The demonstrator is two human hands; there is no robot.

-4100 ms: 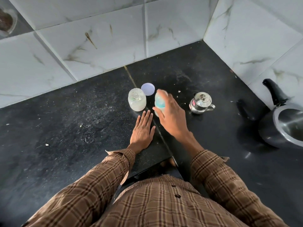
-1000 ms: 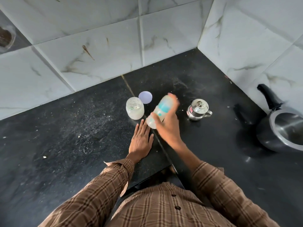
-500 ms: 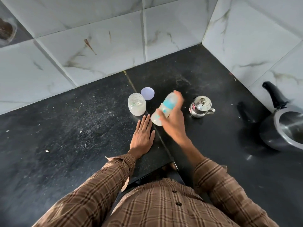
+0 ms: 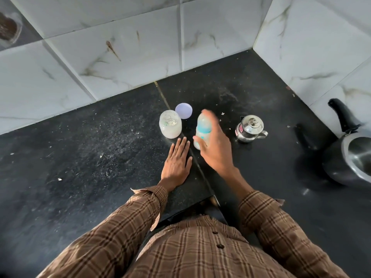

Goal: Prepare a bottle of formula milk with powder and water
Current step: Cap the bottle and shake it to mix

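Right hand: your right hand (image 4: 215, 151) grips the bottle (image 4: 203, 131), thumb on its left side, fingers curled round the far side.
Bottle: held off the counter (image 4: 90, 157), near upright and blurred, with a teal band; it sits between the jar (image 4: 170, 124) and the pot (image 4: 250, 128).
Left hand: your left hand (image 4: 176, 162) lies flat on the counter, fingers straight, just near of the jar.
Jar: open, white powder inside; its lid (image 4: 183, 110) lies just beyond it.
Far right: a pressure cooker (image 4: 349, 157).
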